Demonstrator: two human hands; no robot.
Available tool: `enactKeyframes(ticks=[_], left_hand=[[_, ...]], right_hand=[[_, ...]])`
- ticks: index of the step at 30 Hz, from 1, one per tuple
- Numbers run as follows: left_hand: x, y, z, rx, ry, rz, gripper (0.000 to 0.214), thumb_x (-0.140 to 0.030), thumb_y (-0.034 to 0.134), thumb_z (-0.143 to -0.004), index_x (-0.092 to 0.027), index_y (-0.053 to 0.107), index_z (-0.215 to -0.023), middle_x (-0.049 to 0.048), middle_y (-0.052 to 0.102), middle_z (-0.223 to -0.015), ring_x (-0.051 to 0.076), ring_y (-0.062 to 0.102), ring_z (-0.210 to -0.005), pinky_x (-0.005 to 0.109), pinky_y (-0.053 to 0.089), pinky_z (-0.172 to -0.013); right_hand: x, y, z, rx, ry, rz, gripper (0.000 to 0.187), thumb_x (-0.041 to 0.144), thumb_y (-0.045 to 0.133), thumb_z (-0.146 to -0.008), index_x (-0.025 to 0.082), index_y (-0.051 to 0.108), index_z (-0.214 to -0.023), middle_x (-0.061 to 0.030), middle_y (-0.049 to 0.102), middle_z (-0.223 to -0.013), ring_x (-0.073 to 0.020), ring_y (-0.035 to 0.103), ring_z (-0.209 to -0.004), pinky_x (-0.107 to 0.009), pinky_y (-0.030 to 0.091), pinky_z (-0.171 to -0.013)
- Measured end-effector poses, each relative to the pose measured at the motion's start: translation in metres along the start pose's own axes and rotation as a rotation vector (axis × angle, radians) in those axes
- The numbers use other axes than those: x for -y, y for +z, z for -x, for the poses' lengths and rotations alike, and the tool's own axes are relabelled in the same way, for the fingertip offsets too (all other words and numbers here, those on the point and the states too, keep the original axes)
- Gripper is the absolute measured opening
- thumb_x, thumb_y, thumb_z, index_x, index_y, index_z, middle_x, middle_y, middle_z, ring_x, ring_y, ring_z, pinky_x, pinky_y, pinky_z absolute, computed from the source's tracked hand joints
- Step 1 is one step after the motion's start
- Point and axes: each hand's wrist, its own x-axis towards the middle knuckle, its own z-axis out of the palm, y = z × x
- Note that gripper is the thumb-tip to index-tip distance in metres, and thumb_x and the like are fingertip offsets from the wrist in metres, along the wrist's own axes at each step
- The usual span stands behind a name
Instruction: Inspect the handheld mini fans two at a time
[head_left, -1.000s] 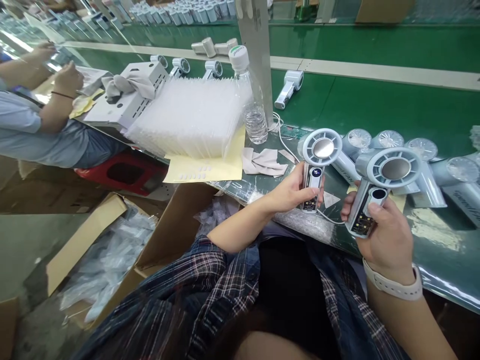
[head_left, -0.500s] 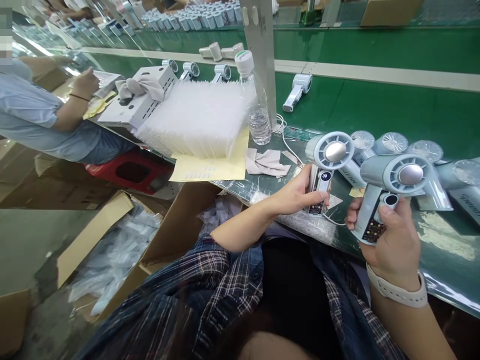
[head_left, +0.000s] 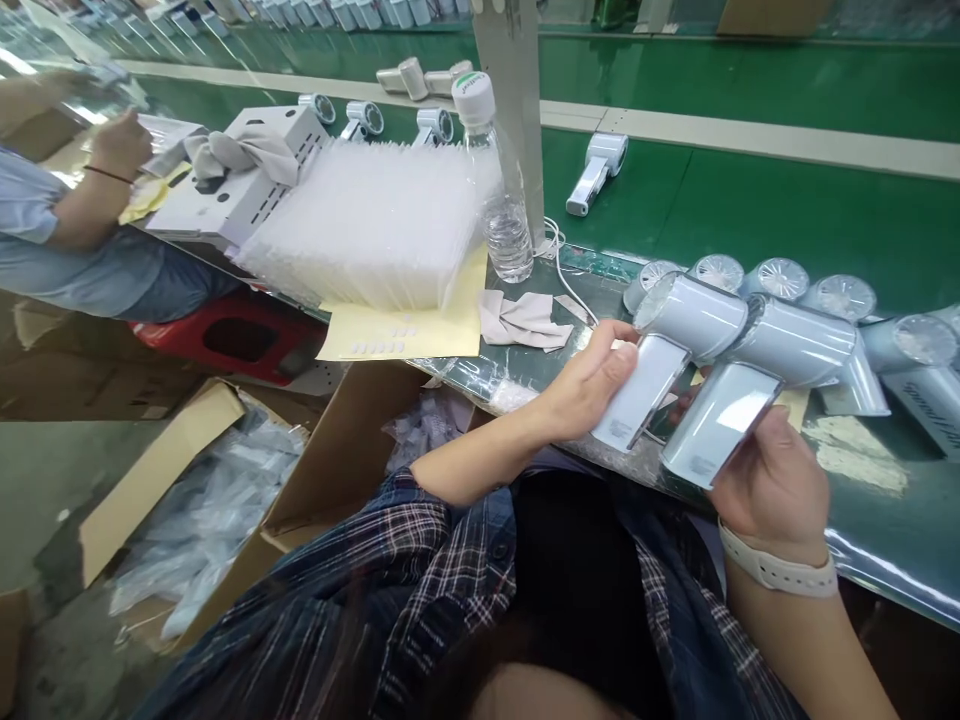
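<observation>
My left hand (head_left: 592, 385) is closed on the handle of a pale blue handheld fan (head_left: 649, 375), its smooth back turned toward me. A second handheld fan (head_left: 731, 415) of the same kind is in my right hand (head_left: 780, 475), fingers around the handle's edge. The two fan heads lie side by side and seem to touch. Behind them on the bench stand several more fans (head_left: 840, 297) with clear covers. A crumpled grey cloth (head_left: 523, 318) lies left of my left hand, and a white cable (head_left: 562, 265) runs past it.
A water bottle (head_left: 506, 200) stands by a metal post (head_left: 510, 110). Left of it is a stack of white plastic sleeves (head_left: 367, 220) on yellow paper (head_left: 405, 335). One fan (head_left: 598, 172) lies on the green belt (head_left: 697, 210). Below is a carton (head_left: 330, 460) of plastic bags. A co-worker's hand (head_left: 120, 145) is at far left.
Both fans have been turned in my hands, from the grille and display side to the plain back, and their heads have come together. The view has shifted slightly.
</observation>
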Motion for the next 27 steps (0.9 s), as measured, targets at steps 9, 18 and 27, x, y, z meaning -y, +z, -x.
enactKeyframes(ticks=[9, 18, 27], left_hand=[[-0.011, -0.004, 0.002, 0.206, 0.020, 0.180, 0.062, -0.064, 0.079, -0.092, -0.026, 0.047, -0.129, 0.0070, 0.075, -0.110, 0.023, 0.076, -0.100, 0.036, 0.060, -0.086], [-0.012, 0.012, -0.013, 0.341, -0.105, 0.267, 0.069, -0.071, 0.088, -0.079, -0.019, 0.060, -0.113, 0.0053, 0.069, -0.095, 0.017, 0.071, -0.079, 0.031, 0.058, -0.073], [-0.028, 0.003, -0.009, 0.367, 0.006, 0.227, 0.060, -0.059, 0.078, -0.092, -0.021, 0.053, -0.132, 0.0121, 0.077, -0.118, 0.028, 0.081, -0.101, 0.035, 0.063, -0.076]], right_hand=[[0.019, 0.009, 0.007, -0.014, -0.036, 0.039, 0.035, 0.054, 0.084, -0.088, 0.025, 0.084, -0.109, -0.0088, 0.082, -0.115, -0.0306, 0.079, -0.105, -0.050, 0.070, -0.089], [0.033, 0.023, 0.006, 0.115, 0.108, -0.034, 0.039, 0.057, 0.068, -0.088, 0.020, 0.081, -0.087, -0.0070, 0.070, -0.077, -0.0222, 0.065, -0.067, -0.038, 0.061, -0.061], [0.055, 0.027, 0.008, 0.125, -0.004, -0.067, 0.036, 0.054, 0.084, -0.081, 0.022, 0.078, -0.095, -0.0063, 0.067, -0.085, -0.0251, 0.067, -0.073, -0.034, 0.053, -0.048]])
